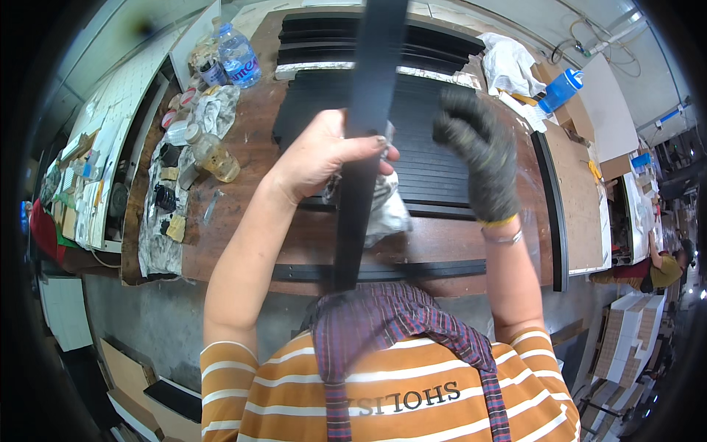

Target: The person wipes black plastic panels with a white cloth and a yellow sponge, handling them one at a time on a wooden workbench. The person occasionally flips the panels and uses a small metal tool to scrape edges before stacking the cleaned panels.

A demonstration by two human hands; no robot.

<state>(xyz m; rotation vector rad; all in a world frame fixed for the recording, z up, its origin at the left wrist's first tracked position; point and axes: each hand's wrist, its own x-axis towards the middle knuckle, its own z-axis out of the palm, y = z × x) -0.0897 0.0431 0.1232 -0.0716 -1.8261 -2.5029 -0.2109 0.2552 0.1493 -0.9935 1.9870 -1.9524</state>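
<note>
My bare left hand [317,158] is closed around a long black strip [361,155], thumb across its face. The strip stands lengthwise before me, its far end cut off by the top of the view and its near end blurred. A stained white rag [387,217] bunches behind the strip under my left hand. To the right, apart from the strip, my right hand [479,158] wears a dark grey knitted glove. Its fingers are loosely bent, slightly blurred, with nothing visible in them. Beneath both hands lies a row of black strips [434,155] on the brown table [243,243].
More black strips [309,33] are stacked at the far side. On the left are a water bottle [239,62], a bottle of yellowish liquid [213,155] and a stained cloth [158,239]. A blue bottle [561,90] and white cloth [508,66] lie far right. Another person [663,269] is beyond.
</note>
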